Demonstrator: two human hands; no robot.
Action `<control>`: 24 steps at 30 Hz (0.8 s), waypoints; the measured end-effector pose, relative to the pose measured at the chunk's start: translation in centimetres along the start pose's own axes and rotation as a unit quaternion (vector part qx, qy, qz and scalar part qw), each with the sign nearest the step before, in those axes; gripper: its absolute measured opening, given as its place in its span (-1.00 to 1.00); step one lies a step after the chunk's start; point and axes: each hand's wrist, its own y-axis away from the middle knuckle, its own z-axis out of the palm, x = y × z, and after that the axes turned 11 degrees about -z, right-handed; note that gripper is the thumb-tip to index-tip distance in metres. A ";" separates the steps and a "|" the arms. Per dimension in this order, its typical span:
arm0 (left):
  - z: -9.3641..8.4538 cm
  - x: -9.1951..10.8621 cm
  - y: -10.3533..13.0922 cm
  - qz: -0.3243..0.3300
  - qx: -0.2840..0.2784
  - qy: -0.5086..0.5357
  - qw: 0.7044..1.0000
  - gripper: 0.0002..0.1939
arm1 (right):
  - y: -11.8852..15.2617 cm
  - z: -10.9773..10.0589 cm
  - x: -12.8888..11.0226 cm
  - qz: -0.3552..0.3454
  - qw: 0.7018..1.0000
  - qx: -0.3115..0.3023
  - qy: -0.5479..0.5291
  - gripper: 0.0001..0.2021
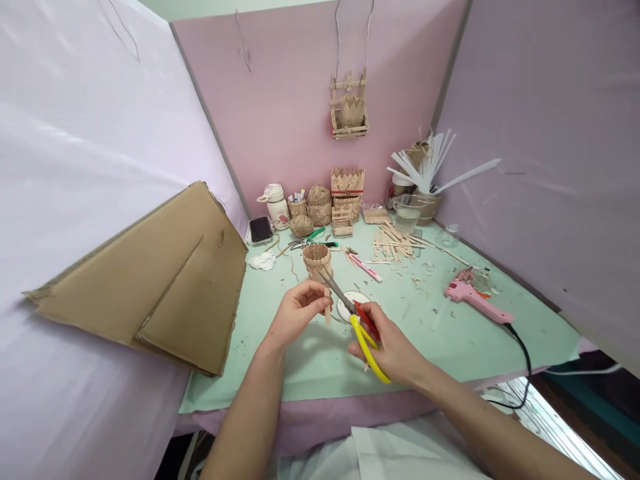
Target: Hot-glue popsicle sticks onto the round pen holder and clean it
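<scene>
Between the thumb and fingers of my left hand (300,310) is a short wooden craft stick (328,312), held upright. My right hand (397,350) grips scissors (369,347) with red and yellow handles. Their blades are parted and point up and left, close to the top of the stick; whether they touch it I cannot tell. Just beyond my left hand stands a small round pot (317,256) faced with wooden pieces. A white round disc (345,311) lies behind the scissors, partly hidden by them and my right hand.
A pink glue gun (477,301) lies at the right, its black cord over the edge. Loose craft sticks (395,241) are piled behind. A pink cutter (365,267) and pliers (313,244) lie mid-table. Twine balls (301,225) stand behind; folded cardboard (165,280) leans left.
</scene>
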 end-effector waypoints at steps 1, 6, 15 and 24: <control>0.1 0.0 0.0 0.002 -0.010 -0.006 1.000 -0.79 | 0.3 -0.1 0.0 -0.001 1.000 -0.001 0.023 -0.57; 1.0 -0.3 0.0 0.004 -0.041 -0.016 0.999 -0.77 | 1.3 -0.4 0.3 0.015 0.995 -0.011 0.100 -0.55; 2.6 -2.1 2.8 -0.047 0.019 0.016 0.999 -0.81 | 3.0 -0.4 -0.6 0.063 0.991 -0.073 0.096 -0.57; 4.4 -3.7 5.6 -0.048 0.079 0.061 0.994 -0.82 | 4.4 -0.9 -1.7 0.102 0.976 -0.141 0.132 -0.58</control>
